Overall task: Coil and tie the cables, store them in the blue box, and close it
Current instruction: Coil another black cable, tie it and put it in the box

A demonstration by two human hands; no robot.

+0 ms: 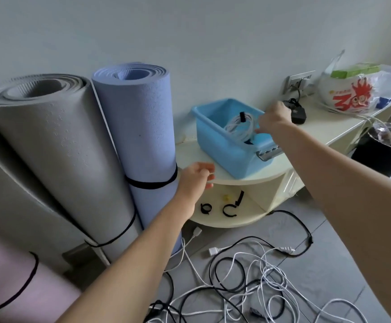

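Observation:
The blue box (215,138) stands open on the top of a cream shelf unit (196,157). Inside it lies a coiled white cable (238,127) bound with a black tie. My right hand (273,116) reaches over the box's right side, its thumb at the coil's edge; the back of the hand hides the fingers. My left hand (195,179) hovers at the shelf's front edge, fingers loosely curled, holding nothing. Loose white cables (266,273) and black cables (224,269) lie tangled on the floor. Black strap ties (230,209) lie on the lower shelf.
A rolled grey mat (56,145) and a rolled blue mat (140,127) stand left of the shelf, a pink mat (14,283) lower left. A grey latch (268,152) sticks out of the box's front. A black adapter (298,114), wall socket (299,80) and plastic bag (350,92) sit far right.

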